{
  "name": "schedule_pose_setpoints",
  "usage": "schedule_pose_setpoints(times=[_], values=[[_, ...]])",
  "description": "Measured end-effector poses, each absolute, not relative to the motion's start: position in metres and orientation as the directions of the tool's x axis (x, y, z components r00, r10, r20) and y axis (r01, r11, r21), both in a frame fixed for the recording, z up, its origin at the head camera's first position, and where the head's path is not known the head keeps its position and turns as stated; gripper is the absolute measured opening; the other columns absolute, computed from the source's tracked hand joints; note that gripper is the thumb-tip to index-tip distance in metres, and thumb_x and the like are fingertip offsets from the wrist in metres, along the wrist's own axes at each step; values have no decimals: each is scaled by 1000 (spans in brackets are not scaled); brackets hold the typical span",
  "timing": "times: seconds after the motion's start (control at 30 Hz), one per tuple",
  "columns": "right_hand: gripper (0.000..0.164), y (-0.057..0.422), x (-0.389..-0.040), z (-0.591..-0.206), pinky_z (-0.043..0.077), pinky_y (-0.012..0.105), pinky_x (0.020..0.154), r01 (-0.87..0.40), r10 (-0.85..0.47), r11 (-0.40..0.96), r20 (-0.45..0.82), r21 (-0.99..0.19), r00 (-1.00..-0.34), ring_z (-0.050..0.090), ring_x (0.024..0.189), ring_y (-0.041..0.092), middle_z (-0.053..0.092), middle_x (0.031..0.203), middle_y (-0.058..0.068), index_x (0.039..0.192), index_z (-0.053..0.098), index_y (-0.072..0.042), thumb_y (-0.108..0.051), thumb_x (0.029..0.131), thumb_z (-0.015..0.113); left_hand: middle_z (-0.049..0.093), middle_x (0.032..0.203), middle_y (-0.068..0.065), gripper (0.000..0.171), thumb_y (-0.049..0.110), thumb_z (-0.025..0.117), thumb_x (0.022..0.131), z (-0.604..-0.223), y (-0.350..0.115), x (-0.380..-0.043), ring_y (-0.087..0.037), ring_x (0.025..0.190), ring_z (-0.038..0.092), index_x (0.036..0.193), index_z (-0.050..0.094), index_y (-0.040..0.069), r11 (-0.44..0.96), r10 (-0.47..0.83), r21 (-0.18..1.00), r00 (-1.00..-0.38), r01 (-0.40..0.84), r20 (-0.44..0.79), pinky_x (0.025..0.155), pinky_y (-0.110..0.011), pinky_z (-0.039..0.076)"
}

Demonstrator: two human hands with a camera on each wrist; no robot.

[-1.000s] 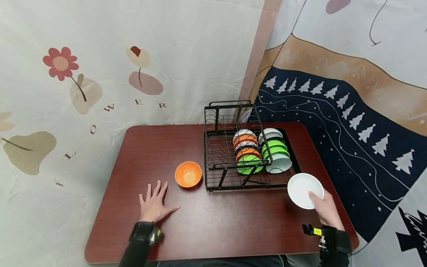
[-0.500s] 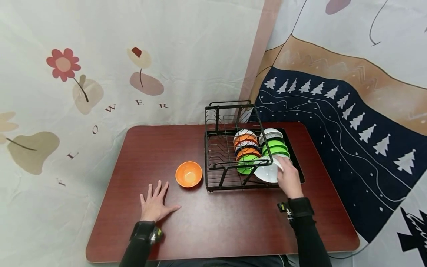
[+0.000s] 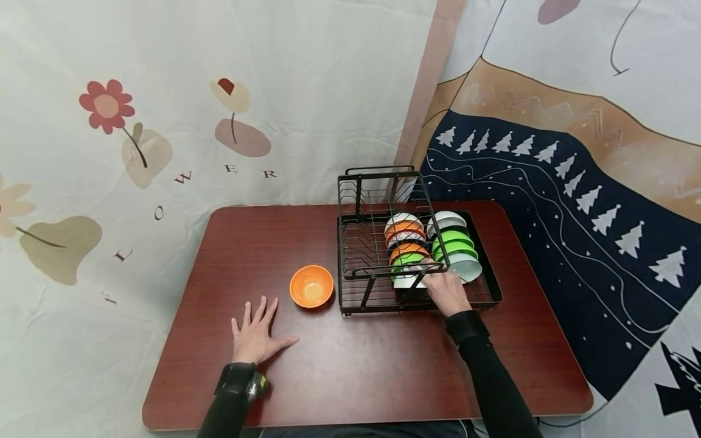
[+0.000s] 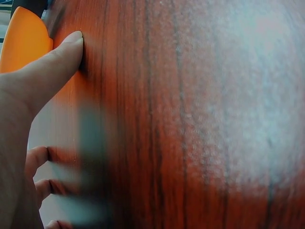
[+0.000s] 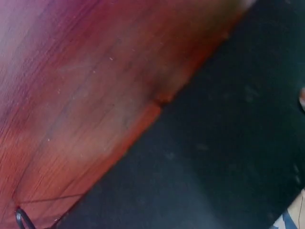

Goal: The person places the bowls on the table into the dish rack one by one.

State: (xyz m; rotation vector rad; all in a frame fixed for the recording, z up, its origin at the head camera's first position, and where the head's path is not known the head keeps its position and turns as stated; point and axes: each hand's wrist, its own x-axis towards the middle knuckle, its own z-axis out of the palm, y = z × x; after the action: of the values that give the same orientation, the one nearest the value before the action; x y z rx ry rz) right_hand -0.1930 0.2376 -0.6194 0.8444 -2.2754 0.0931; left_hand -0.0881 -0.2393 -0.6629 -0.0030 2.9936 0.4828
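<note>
My right hand [image 3: 448, 293] reaches into the lower level of the black dish rack [image 3: 378, 309] and grips a white bowl [image 3: 405, 282]. That bowl stands on edge at the front of the left row, right before a green bowl [image 3: 406, 260]; the rack's upper frame partly hides it and the fingers. My left hand [image 3: 256, 337] rests on the table with fingers spread, its thumb [image 4: 62, 55] pointing toward an orange bowl [image 3: 311, 286]. The orange bowl sits upright on the table left of the rack.
Orange, white and patterned bowls fill the left row behind. The right row has green bowls [image 3: 456, 246] and a pale bowl [image 3: 466, 267] at its front. The brown table [image 3: 350, 377] meets a printed cloth wall at the back. A dark surface [image 5: 214, 157] fills much of the right wrist view.
My right hand has carried the white bowl leftward from beyond the rack's right front corner into the left row, turning it on edge. The left hand and orange bowl have stayed put.
</note>
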Motion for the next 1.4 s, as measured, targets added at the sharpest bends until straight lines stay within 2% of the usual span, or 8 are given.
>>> schedule_pose_setpoints(times=[0.37, 0.57, 0.67, 0.8, 0.9, 1.1, 1.23, 1.4], values=[[23, 236, -194, -626, 39, 37, 39, -583, -506, 811, 554, 46, -661, 51, 49, 27, 63, 85, 15, 78, 69, -9, 12, 68, 74, 21, 163, -14, 117, 86, 64, 64, -666, -239, -86, -47, 147, 8, 157, 31, 24, 948, 18, 317, -996, -10, -84, 106, -77, 2], [34, 234, -191, -623, 30, 32, 40, -551, -450, 832, 500, -67, -740, 40, 44, 18, 65, 94, 17, 101, 75, -9, 9, 74, 67, 17, 164, -12, 118, 90, 58, 64, -668, -240, -86, -46, 148, 4, 158, 27, 26, 952, 17, 305, -993, -21, -121, 106, -76, -2], [12, 235, -186, -620, 28, 32, 42, -536, -432, 838, 480, -98, -763, 36, 44, 16, 57, 69, 12, 81, 70, -7, 4, 78, 68, 17, 164, -12, 118, 90, 58, 64, -669, -240, -86, -46, 148, 4, 158, 27, 26, 953, 16, 304, -993, -20, -116, 106, -76, -2], [20, 239, -180, -613, 31, 33, 45, -528, -413, 839, 479, -131, -775, 41, 48, 19, 45, 57, 0, 70, 59, -14, -4, 81, 73, 18, 164, -12, 118, 89, 59, 64, -668, -240, -86, -46, 148, 5, 158, 27, 25, 952, 16, 305, -994, -19, -111, 106, -76, -2], [12, 244, -174, -606, 36, 35, 47, -540, -402, 825, 498, -168, -768, 49, 56, 22, 59, 73, 4, 88, 70, -13, -9, 80, 78, 18, 164, -12, 118, 89, 59, 64, -667, -241, -86, -46, 148, 4, 158, 27, 25, 951, 13, 307, -994, -22, -112, 106, -76, -2], [46, 266, -154, -591, 44, 40, 51, -480, -299, 840, 521, -254, -799, 59, 74, 27, 59, 112, 11, 117, 67, -8, -24, 77, 83, 17, 164, -12, 117, 89, 59, 65, -669, -240, -86, -45, 148, 4, 158, 26, 26, 953, 14, 301, -993, -21, -116, 106, -76, -2], [83, 290, -139, -587, 48, 50, 80, -369, -171, 859, 482, -354, -859, 53, 117, 33, 48, 141, 14, 144, 51, -12, -32, 72, 87, 17, 164, -11, 116, 88, 60, 65, -669, -238, -85, -45, 148, 4, 158, 26, 26, 952, 12, 304, -992, -26, -123, 107, -76, -3], [114, 322, -119, -594, 3, 55, 119, -160, 19, 873, 360, -461, -933, 15, 149, 33, 23, 161, 16, 160, 18, -19, -46, 71, 85, 17, 164, -11, 117, 86, 63, 65, -666, -239, -85, -45, 148, 4, 158, 27, 25, 951, 0, 306, -994, -34, -113, 107, -75, -3]])
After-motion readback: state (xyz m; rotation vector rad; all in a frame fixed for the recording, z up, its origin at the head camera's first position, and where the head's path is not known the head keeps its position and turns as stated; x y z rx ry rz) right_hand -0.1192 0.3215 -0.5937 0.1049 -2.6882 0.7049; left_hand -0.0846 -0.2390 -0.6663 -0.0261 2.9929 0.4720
